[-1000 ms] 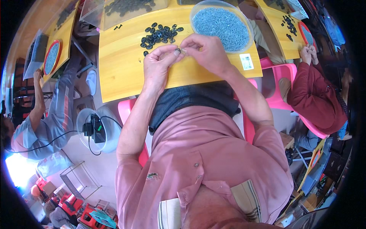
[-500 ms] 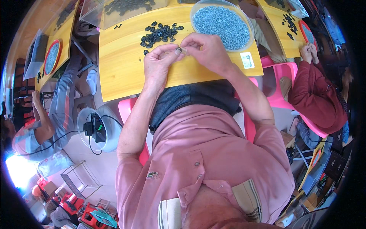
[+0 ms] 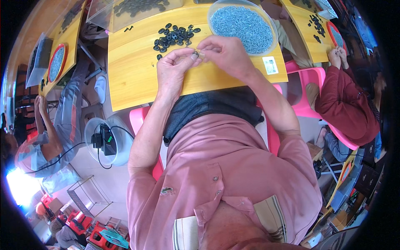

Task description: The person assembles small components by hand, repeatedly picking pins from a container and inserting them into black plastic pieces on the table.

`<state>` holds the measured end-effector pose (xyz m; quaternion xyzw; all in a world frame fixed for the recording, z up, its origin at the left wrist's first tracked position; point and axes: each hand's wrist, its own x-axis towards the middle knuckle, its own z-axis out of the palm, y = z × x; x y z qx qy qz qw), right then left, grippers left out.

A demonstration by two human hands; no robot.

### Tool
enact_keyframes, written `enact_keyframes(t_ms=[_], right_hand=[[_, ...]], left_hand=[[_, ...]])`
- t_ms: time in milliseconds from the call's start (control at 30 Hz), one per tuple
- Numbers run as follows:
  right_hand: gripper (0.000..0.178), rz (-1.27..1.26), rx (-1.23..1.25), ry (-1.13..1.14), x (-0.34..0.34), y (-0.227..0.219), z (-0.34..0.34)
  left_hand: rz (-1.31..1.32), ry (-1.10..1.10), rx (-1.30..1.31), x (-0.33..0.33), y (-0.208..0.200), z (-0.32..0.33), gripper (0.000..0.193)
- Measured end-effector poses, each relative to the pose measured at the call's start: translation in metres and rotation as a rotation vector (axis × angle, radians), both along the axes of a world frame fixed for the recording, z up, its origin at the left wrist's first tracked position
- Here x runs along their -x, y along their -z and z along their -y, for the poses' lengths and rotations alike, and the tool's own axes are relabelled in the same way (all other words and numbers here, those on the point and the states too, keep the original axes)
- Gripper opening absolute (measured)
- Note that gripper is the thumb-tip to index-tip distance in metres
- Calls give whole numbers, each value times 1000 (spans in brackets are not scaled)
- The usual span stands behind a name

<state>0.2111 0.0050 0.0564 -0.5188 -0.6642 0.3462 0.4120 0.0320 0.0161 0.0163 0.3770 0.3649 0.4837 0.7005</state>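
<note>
Head view. We locate the small dark part with a bright glint [image 3: 195,53] between the fingertips of the 2 bare hands, over the yellow wood-grained counter [image 3: 137,77]. The left hand [image 3: 176,64] has its grip closed on the part, thumb against forefinger. The right hand [image 3: 227,54] presents a narrow grip: its thumb and forefinger are drawn close together, directly beside the part. We cannot tell whether they touch the part, hold something else or leave a slight gap.

Governing relation: the part lies immediately left of the right grip and inside the left grip, so we rate the left hand as the supporting one. The part's long axis is too small to tell.

Note the surroundings. The loose pile of glossy black oval pieces [image 3: 173,36] lies on the counter beyond the hands, nearer to the left hand. The round translucent plastic tub [image 3: 275,37], filled with blue-grey metal screws [image 3: 239,27], stands beyond the right hand and is nearer to it. We count 2 small black screws [image 3: 131,28] lying left of the pile, near the clear plastic box [image 3: 100,17]. A white rectangular label [image 3: 270,65] sits on the counter's right side.
</note>
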Motion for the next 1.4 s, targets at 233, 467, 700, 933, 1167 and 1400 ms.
enact_keyframes(t_ms=[233,467,700,933,1167,1400], right_hand=[[15,-1,106,-13,-2,1,-1],[16,106,31,-20,3,-2,2],[17,149,15,-9,5,1,3],[16,231,-175,13,5,2,-3],[16,435,-369,-94,31,46,-5],[12,603,-360,-165,34,45,-2]], left_hand=[[-39,-48,-8,0,1,1,19],[-102,-86,-41,-2,-4,5,19],[-144,-91,-101,-1,-2,6,22],[-22,-263,-110,18,-5,-16,23],[101,-346,-28,30,10,-28,25],[126,-289,5,26,9,-24,24]])
